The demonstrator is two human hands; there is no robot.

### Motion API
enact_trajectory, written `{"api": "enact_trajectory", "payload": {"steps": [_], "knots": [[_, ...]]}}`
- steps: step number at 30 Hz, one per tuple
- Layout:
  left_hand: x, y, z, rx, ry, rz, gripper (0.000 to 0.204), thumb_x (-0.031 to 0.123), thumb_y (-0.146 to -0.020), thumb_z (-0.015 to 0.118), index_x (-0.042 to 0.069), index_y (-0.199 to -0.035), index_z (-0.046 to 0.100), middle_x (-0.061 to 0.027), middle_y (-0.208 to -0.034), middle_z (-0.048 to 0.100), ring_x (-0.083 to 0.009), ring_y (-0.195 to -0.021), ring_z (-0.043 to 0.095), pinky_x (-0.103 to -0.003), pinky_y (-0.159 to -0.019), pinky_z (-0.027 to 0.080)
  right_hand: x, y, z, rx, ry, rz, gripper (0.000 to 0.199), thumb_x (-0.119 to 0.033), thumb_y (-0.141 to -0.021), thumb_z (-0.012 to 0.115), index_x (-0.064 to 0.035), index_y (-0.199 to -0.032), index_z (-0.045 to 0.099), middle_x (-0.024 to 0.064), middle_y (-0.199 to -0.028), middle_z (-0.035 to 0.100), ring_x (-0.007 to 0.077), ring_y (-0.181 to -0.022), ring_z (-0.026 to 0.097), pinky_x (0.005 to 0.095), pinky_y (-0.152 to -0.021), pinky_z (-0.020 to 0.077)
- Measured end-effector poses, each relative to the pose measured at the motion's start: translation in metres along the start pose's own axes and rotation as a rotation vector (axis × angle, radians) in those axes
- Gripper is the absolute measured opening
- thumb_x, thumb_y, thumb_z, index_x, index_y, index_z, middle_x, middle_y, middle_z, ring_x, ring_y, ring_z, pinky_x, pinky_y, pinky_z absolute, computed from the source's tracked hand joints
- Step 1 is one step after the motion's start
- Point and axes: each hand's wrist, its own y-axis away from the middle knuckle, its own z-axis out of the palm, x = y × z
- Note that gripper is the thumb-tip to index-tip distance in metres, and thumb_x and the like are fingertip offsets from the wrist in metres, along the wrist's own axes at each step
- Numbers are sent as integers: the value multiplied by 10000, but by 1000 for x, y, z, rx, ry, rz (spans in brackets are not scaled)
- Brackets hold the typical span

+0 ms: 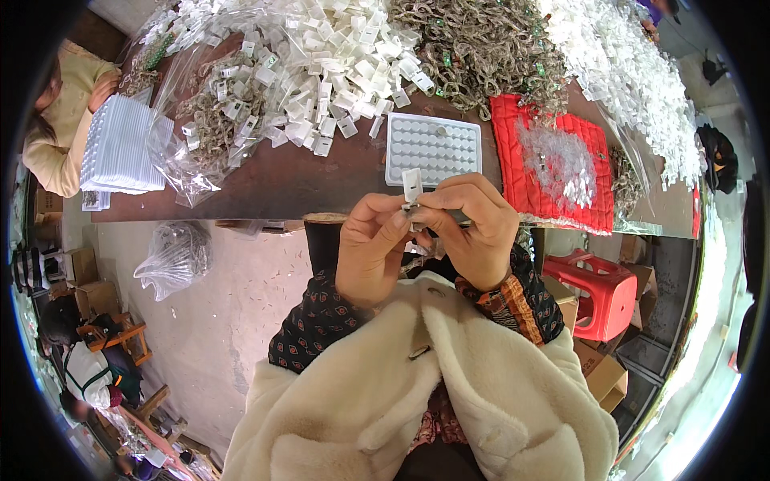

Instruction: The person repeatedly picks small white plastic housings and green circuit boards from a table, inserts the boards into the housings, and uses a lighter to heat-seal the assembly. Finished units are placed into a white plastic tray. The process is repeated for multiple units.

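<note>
Both my hands meet at the near edge of the brown table. A small white plastic card (411,183) with a dark slot stands upright between them. My left hand (370,244) pinches its lower end between thumb and fingers. From the other side, the fingertips of my right hand (475,231) close on the same spot. A small greyish piece shows at the pinch, mostly covered by fingers. Just beyond lies a white plastic tray (392,151) with rows of round hollows; one small item rests near its far edge.
White cards (337,72) and grey-brown looped pieces (473,48) lie heaped at the back. Clear plastic pieces (561,156) sit on a red cloth (505,120) at right. A co-worker (64,120) sits left by stacked trays (128,144). A red stool (613,297) stands below the table.
</note>
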Motion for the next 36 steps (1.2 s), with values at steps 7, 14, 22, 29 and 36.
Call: {"api": "enact_trajectory", "payload": {"steps": [7, 14, 22, 29, 36], "knots": [[-1, -1, -2, 179, -12, -27, 129, 112, -983, 584, 68, -1104, 587, -106, -1012, 679, -184, -824, 642, -332, -757, 536, 10, -4, 2, -65, 208, -291, 283, -44, -707, 788, -83, -982, 737, 71, -892, 653, 262, -777, 646, 349, -658, 516], [3, -6, -8, 204, -23, -77, 137, 127, -987, 583, 68, -1109, 567, -124, -1036, 687, -150, -803, 635, -301, -714, 528, 72, -28, -4, 22, 453, 73, 240, -47, -835, 680, -70, -1073, 707, 138, -976, 656, 322, -831, 648, 390, -694, 521], [-6, -13, -12, 243, 17, -45, 93, 99, -958, 626, 60, -1036, 596, -121, -991, 697, -140, -720, 641, -255, -650, 542, 64, -43, -1, -77, 454, 162, 92, 12, -835, 648, -17, -921, 636, 135, -872, 644, 323, -794, 635, 387, -701, 510], [-14, -16, -17, 145, 106, 15, 164, 119, -940, 668, 42, -1071, 607, -42, -905, 654, -138, -727, 651, -257, -648, 539, 3, -12, 11, -118, 272, -73, 93, 53, -844, 639, 12, -927, 629, 154, -855, 650, 334, -764, 642, 384, -687, 507], [-11, -5, -16, 196, 63, 21, 180, 103, -916, 696, 19, -1052, 612, -58, -914, 666, -141, -687, 653, -252, -628, 535, -10, -9, 10, -240, 220, -88, 93, 61, -857, 598, 14, -929, 633, 156, -861, 645, 345, -795, 640, 397, -707, 506]]}}
